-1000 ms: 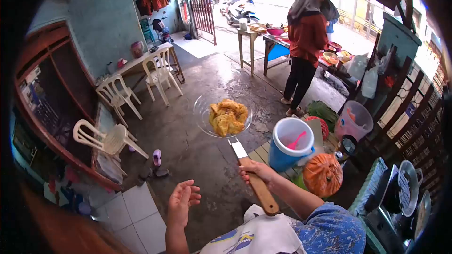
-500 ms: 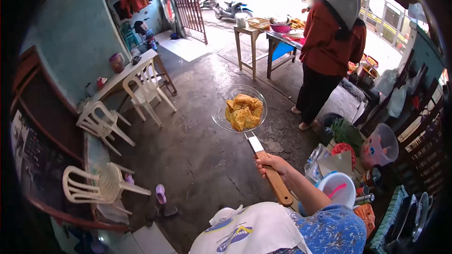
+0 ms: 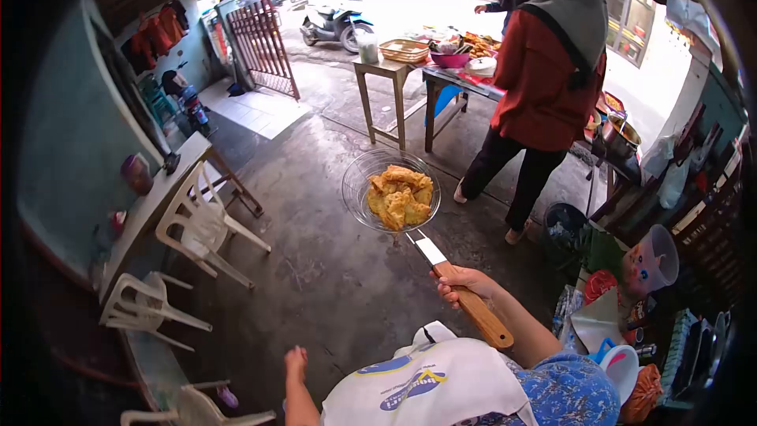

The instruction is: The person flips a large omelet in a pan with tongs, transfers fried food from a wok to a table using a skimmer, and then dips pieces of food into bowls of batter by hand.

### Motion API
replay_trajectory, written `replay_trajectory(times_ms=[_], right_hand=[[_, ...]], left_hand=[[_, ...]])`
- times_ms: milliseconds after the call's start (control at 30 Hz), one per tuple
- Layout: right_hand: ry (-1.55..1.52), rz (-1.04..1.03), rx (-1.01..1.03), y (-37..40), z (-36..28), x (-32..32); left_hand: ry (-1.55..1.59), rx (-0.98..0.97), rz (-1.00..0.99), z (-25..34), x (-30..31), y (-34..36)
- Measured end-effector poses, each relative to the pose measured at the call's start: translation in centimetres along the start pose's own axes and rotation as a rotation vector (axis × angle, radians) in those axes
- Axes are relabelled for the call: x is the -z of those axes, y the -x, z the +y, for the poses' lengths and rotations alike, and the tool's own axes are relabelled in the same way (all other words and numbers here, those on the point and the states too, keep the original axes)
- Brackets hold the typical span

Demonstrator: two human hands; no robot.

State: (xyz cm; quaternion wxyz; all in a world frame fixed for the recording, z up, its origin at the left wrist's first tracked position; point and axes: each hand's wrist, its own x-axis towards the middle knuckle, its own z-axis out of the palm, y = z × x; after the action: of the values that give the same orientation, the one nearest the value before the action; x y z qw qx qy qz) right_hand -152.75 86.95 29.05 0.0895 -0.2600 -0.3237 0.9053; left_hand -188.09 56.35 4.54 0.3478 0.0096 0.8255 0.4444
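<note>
My right hand (image 3: 465,284) is wrapped round the wooden handle of a wire skimmer (image 3: 352,189), which stretches out ahead of me. Several golden fried fritters (image 3: 400,197) lie heaped in its round mesh basket, held over the floor. At the lower edge of the view my left hand (image 3: 296,363) hangs beside my body, its fingers loosely curled and nothing visible in them. A white cloth (image 3: 378,386) with blue and yellow print covers my front.
A person in a red top (image 3: 544,79) stands ahead right by a food table (image 3: 493,93). Plastic chairs (image 3: 201,221) and a long narrow table (image 3: 150,197) line the left wall. Tubs, including a clear bucket (image 3: 653,256), crowd the right side. A motorbike (image 3: 339,28) stands outside.
The view has moved forward, nearer the food table and the person in red. The skimmer stays held out with the fritters in it. My left hand has come into view at lower left.
</note>
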Motion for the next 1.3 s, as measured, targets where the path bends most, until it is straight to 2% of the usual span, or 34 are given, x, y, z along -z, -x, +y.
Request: replay_trajectory(times_ms=[33, 100, 133, 200, 267, 300, 333, 367, 400, 433, 467, 533, 633, 767, 900, 933, 1033, 1067, 1100, 1133, 1200, 1300], right_hand=[[0.023, -0.003, 0.004, -1.5, -1.4, 0.3], [0.016, 0.010, 0.024, -4.8, -4.0, 1.5], [0.035, 0.020, 0.024, -6.1, -5.5, 2.0], [0.039, 0.002, -0.004, -9.4, -8.3, 3.7], [0.030, -0.020, -0.003, -12.2, -11.7, 5.2], [0.005, -0.031, -0.005, -13.7, -13.1, 5.7], [-0.012, -0.035, 0.004, -15.3, -14.4, 6.0], [-0.009, -0.020, -0.003, -16.5, -16.0, 6.3], [0.002, 0.000, -0.014, -17.8, -17.8, 6.8], [0.005, 0.007, -0.017, -19.1, -19.6, 7.2], [0.029, 0.018, -0.021, -20.5, -21.3, 7.5], [0.057, 0.019, -0.034, -23.7, -24.2, 8.4], [0.011, -0.012, -0.006, -28.4, -28.3, 10.3], [-0.028, -0.065, 0.010, -34.7, -32.8, 12.0], [0.056, 0.000, 0.036, -39.4, -39.4, 12.1], [0.047, 0.000, 0.039, -40.3, -40.8, 12.6], [0.000, -0.002, 0.060, -42.8, -44.7, 13.9], [-0.032, -0.024, 0.069, -43.3, -45.4, 14.4], [-0.050, -0.015, 0.077, -43.9, -46.5, 14.9], [-0.044, -0.005, 0.093, -44.5, -47.9, 15.5], [-0.052, 0.000, 0.107, -46.0, -50.4, 17.5], [-0.051, 0.003, 0.134, -47.7, -54.1, 20.6]], left_hand=[[0.051, -0.061, 0.001, 5.6, -1.1, -1.8], [0.083, -0.163, -0.018, 13.0, -3.8, -7.3], [0.090, -0.165, -0.024, 16.0, -5.9, -9.3], [0.077, -0.381, -0.086, 19.6, -9.1, -12.4], [-0.105, -0.302, 0.003, 19.8, -13.2, -14.9], [-0.142, -0.309, -0.064, 17.9, -15.0, -17.4], [-0.429, -0.280, -0.066, 19.6, -16.7, -15.5], [-0.410, -0.305, -0.207, 18.2, -17.6, -16.1], [-0.218, -0.358, -0.438, 14.0, -18.2, -19.5], [-0.279, -0.334, -0.493, 11.6, -18.1, -20.1], [-0.485, -0.257, -0.416, 11.6, -18.3, -20.1], [-0.706, -0.110, -0.362, 11.4, -18.6, -21.5], [-0.824, -0.007, -0.360, 13.0, -19.6, -25.5], [-0.935, 0.017, -0.373, 17.3, -20.9, -32.8], [-1.036, -0.124, -0.388, 25.0, -23.2, -41.8], [-1.085, -0.246, -0.407, 27.4, -24.2, -44.4], [-1.285, -0.941, -0.375, 38.0, -29.0, -51.7], [-1.157, -0.937, -0.358, 43.2, -31.6, -52.2], [-0.816, -0.671, -0.368, 47.4, -34.4, -53.3], [-0.711, -0.481, -0.372, 53.7, -36.8, -51.9], [-0.530, -0.559, -0.447, 59.3, -41.9, -55.4], [-0.402, -0.517, -0.439, 66.8, -48.6, -53.9]])
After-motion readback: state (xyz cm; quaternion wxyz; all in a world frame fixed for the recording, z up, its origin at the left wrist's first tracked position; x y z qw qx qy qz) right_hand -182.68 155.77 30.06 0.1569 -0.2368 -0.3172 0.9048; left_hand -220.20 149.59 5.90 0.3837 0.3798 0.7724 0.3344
